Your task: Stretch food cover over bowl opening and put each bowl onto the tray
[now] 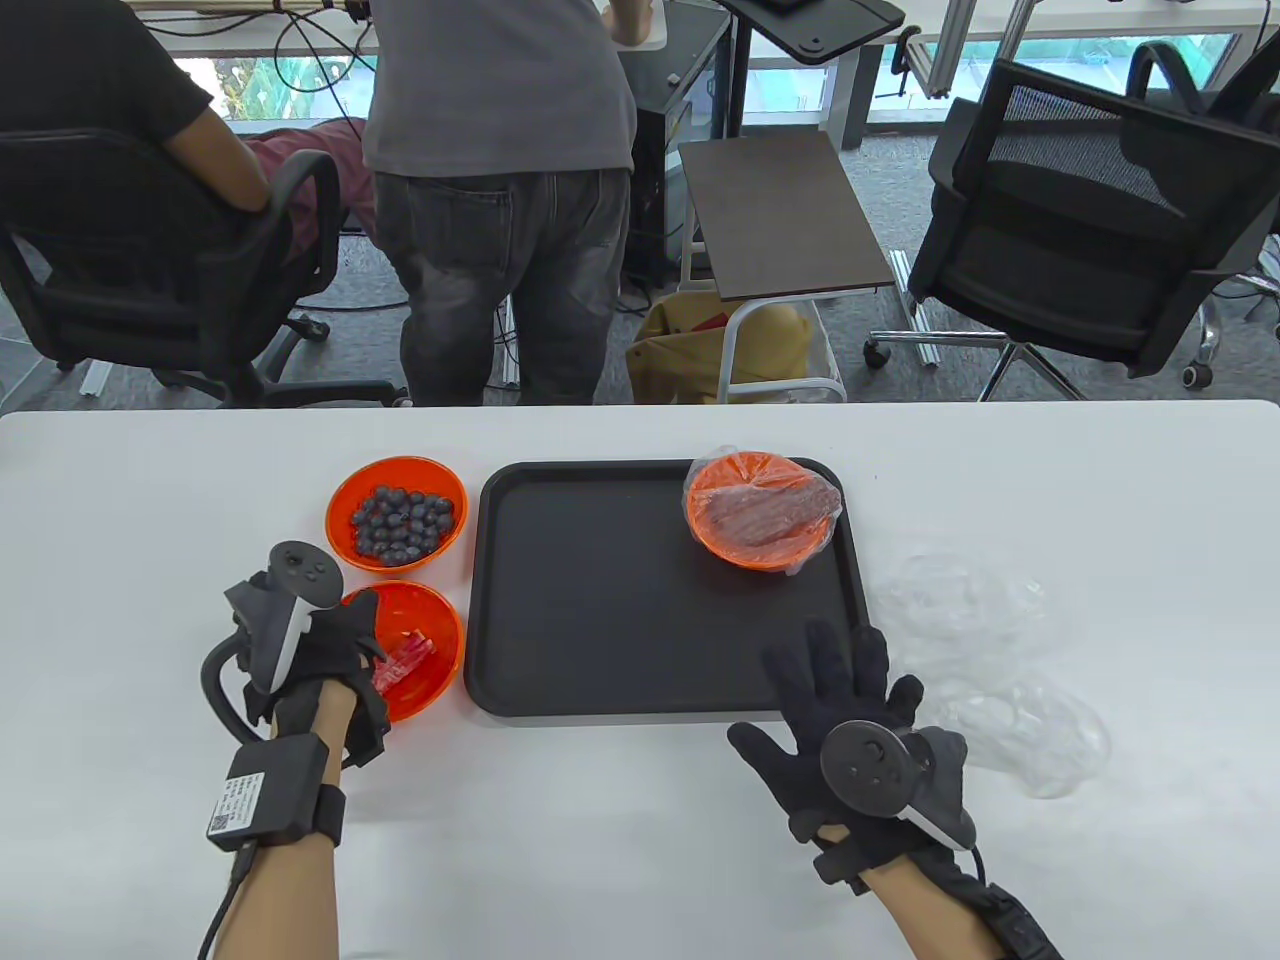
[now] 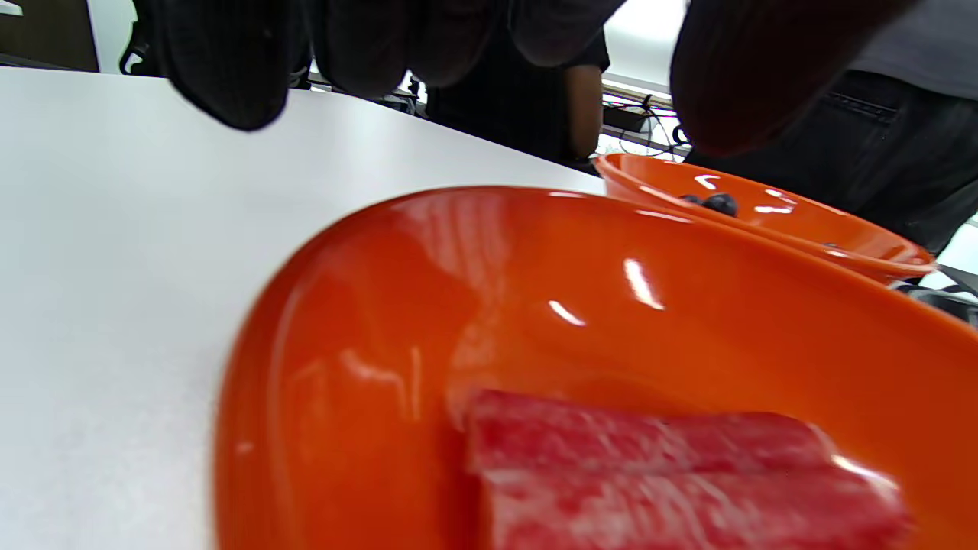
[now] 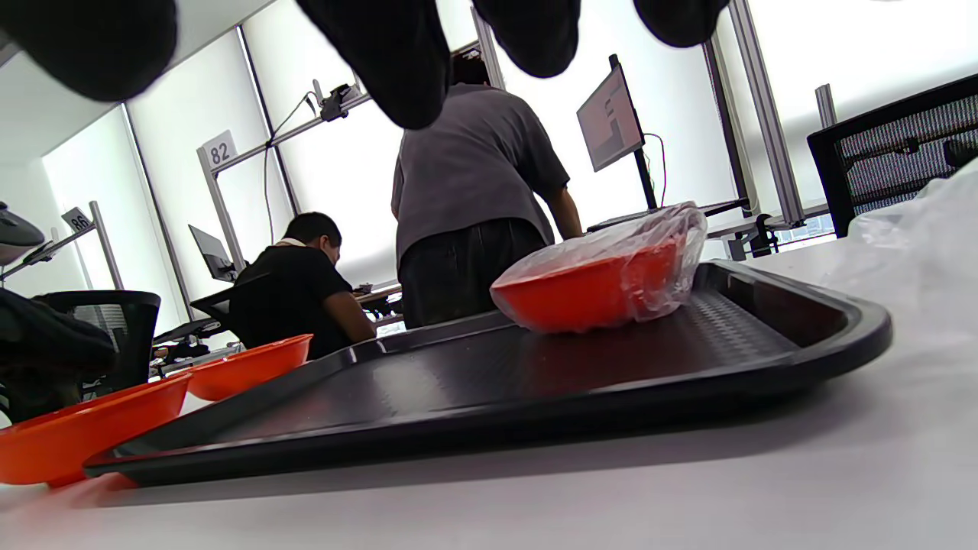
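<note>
A black tray [image 1: 620, 620] lies mid-table. At its far right corner stands an orange bowl of meat [image 1: 762, 510] with a clear cover stretched over it, also seen in the right wrist view [image 3: 603, 286]. Left of the tray stand two uncovered orange bowls: one of blueberries [image 1: 397, 512] and, nearer me, one with red pieces [image 1: 425, 655]. My left hand [image 1: 325, 650] hovers over that near bowl's left rim [image 2: 367, 344], its fingers [image 2: 229, 76] loosely curled above the rim and touching nothing. Fingers spread and holding nothing, my right hand [image 1: 845, 700] sits over the tray's near right corner.
Loose clear food covers lie right of the tray [image 1: 965, 600] and nearer me [image 1: 1035, 735]. Beyond the table's far edge a person stands [image 1: 500, 200], another sits at the left, and an office chair [image 1: 1080, 230] and side table stand at the right.
</note>
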Motion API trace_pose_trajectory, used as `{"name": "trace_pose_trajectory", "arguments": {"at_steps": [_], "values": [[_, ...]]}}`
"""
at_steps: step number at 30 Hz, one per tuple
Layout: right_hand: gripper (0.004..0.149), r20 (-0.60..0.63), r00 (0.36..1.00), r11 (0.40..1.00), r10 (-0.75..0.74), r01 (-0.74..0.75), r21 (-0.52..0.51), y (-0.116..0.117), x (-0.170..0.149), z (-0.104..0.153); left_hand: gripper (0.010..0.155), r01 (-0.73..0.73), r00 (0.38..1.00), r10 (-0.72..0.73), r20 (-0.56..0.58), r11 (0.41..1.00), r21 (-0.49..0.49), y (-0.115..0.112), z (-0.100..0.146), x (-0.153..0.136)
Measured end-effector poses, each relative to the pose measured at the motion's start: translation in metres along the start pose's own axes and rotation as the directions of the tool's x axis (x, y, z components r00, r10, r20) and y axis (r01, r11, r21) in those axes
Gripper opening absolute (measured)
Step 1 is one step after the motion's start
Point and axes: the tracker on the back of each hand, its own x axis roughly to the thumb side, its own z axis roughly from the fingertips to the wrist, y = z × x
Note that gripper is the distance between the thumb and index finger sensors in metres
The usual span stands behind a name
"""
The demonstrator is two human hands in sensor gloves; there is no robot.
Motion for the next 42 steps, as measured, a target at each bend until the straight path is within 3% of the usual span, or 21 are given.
{"name": "trace_pose_trajectory", "arguments": {"at_steps": [11,17,24,30,34,40,42], "values": [[0.089,-0.002,1.0,1.0,-0.009,0.009,0.023,0.001,0.0,0.0,0.066,-0.117,0.993,0.114,-0.035,0.989,-0.094,-0.019,-0.02,-0.018],[0.089,-0.006,1.0,0.999,-0.004,0.005,0.04,0.002,0.001,0.0,0.051,-0.207,0.978,0.205,-0.04,0.975,-0.084,-0.02,-0.023,-0.019],[0.091,-0.016,1.0,0.998,0.008,-0.007,0.066,0.002,0.0,-0.001,0.048,-0.291,0.957,0.288,-0.043,0.952,-0.093,-0.01,-0.019,-0.026],[0.09,-0.026,1.0,0.997,0.011,-0.009,0.077,0.002,-0.001,-0.002,0.048,-0.35,0.932,0.36,0.036,0.923,-0.16,0.018,0.006,-0.022],[0.09,-0.024,1.0,0.996,0.015,-0.013,0.087,0.003,-0.001,-0.002,0.047,-0.331,0.918,0.372,0.138,0.91,-0.25,0.025,0.036,0.0],[0.089,-0.019,1.0,0.996,0.011,-0.009,0.084,0.003,-0.001,-0.002,0.047,-0.185,0.897,0.29,0.334,0.932,-0.313,0.001,0.099,0.054],[0.089,-0.015,1.0,0.995,0.015,-0.013,0.094,0.002,-0.003,-0.002,0.047,-0.147,0.878,0.297,0.375,0.913,-0.38,-0.022,0.121,0.074]]}}
